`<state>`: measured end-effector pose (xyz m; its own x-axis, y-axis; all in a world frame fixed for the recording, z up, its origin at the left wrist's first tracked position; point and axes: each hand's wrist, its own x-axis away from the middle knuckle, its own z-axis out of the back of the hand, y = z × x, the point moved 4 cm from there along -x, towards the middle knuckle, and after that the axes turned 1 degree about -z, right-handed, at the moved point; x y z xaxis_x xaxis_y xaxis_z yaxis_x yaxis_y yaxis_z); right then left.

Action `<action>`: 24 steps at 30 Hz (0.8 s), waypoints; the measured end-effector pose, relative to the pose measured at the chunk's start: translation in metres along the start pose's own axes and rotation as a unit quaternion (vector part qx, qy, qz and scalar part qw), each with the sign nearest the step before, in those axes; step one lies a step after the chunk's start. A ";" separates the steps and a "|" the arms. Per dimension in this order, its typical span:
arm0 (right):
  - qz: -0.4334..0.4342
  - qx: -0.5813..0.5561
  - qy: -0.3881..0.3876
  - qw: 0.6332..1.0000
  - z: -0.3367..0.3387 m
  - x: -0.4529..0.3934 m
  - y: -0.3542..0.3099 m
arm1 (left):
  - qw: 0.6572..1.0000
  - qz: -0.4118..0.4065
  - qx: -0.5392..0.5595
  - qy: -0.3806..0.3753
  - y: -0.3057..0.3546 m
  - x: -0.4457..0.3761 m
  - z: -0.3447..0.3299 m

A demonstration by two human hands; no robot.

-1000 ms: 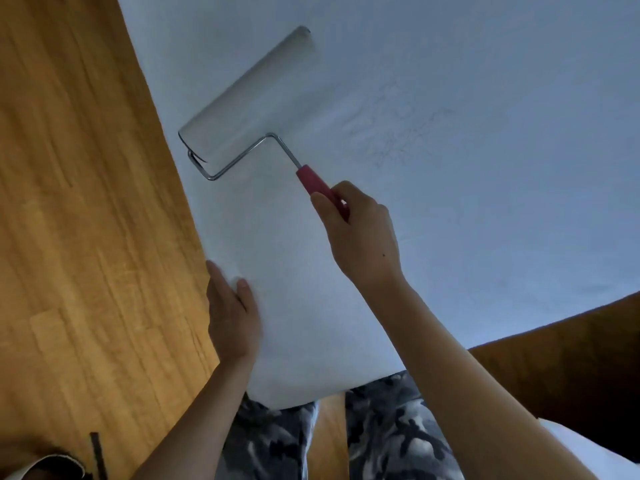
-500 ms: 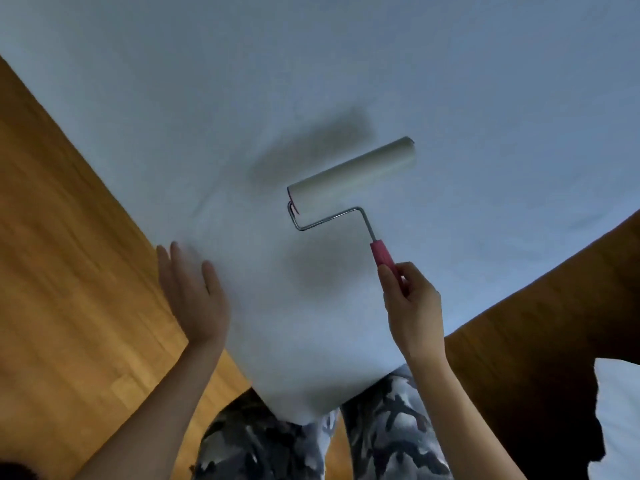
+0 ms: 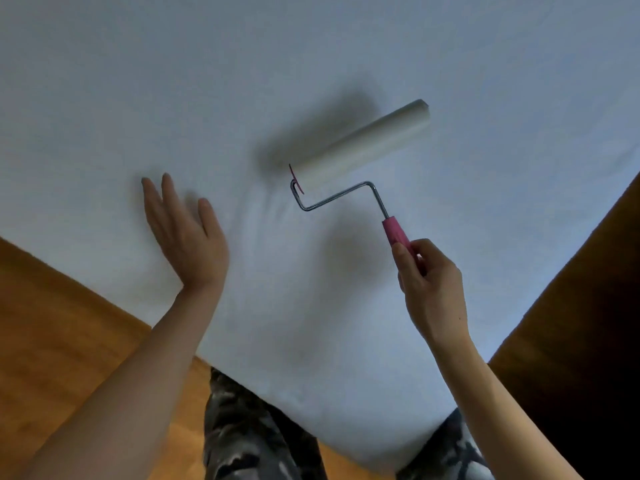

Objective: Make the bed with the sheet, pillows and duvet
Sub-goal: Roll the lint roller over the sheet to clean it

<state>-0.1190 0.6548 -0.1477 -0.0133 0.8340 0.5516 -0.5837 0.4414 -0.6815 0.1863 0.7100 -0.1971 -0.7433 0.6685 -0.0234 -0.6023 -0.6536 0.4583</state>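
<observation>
Here, seen from the head camera, looking down at a bed corner:

Right fingers: the fingers (image 3: pixel 414 259) of the right hand (image 3: pixel 433 292) are curled around the pink handle (image 3: pixel 396 232) of a lint roller (image 3: pixel 362 147), grasping it near its lower end.

Left fingers: the left hand (image 3: pixel 187 233) lies released, fingers straight and slightly spread, palm down on the sheet (image 3: pixel 173 81).

Roller position: its pale drum is held above the sheet, tilted, with a soft shadow cast up and to the left of it. It looks lifted off the fabric, though contact at the far end cannot be ruled out.

What has changed: a second ago the drum was near the bed's left edge, far from the body. It is now closer to the middle of the view and nearer the corner. The left hand has slid from the bed's edge further onto the mattress top.

Sheet: white, already spread over the mattress and filling most of the view. A few faint creases sit between the left hand and the roller.

Surroundings: wooden floor (image 3: pixel 52 323) at lower left, a dark brown surface at right, patterned trousers (image 3: pixel 249 438) at the bottom.

Meaning for the task: the sheet appears laid, and this stage looks like cleaning and smoothing it. Pillows and duvet are not in view, so most of the bed-making likely remains.
</observation>
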 end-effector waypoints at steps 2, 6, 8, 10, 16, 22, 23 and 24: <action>-0.014 -0.020 0.027 0.999 -0.019 0.008 -0.010 | 0.999 -0.051 0.003 -0.005 -0.009 -0.025 -0.003; -0.061 -0.057 0.081 0.993 -0.053 0.032 -0.027 | 0.987 -0.154 -0.013 -0.035 -0.018 -0.066 -0.010; -0.091 -0.082 0.109 0.987 -0.065 0.057 -0.030 | 0.977 -0.200 -0.037 -0.062 -0.019 -0.074 -0.012; -0.127 -0.100 0.135 0.978 -0.076 0.088 -0.029 | 0.960 -0.254 -0.064 -0.096 -0.018 -0.079 -0.013; -0.251 -0.118 0.144 0.950 -0.116 0.177 -0.011 | 0.910 -0.354 -0.140 -0.161 -0.027 -0.073 -0.010; -0.325 -0.109 0.112 0.933 -0.162 0.205 0.005 | 0.916 -0.354 -0.138 -0.131 -0.033 -0.072 -0.017; -0.329 -0.107 0.112 0.932 -0.166 0.201 0.005 | 0.915 -0.356 -0.139 -0.128 -0.033 -0.072 -0.017; -0.330 -0.106 0.112 0.931 -0.169 0.195 0.005 | 0.915 -0.357 -0.142 -0.127 -0.033 -0.072 -0.017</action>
<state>0.0127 0.8752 -0.1249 0.4753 0.3963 0.7855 -0.2320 0.9177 -0.3226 0.2548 0.6769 -0.2259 -0.0616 0.9981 -0.0034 -0.9859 -0.0603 0.1564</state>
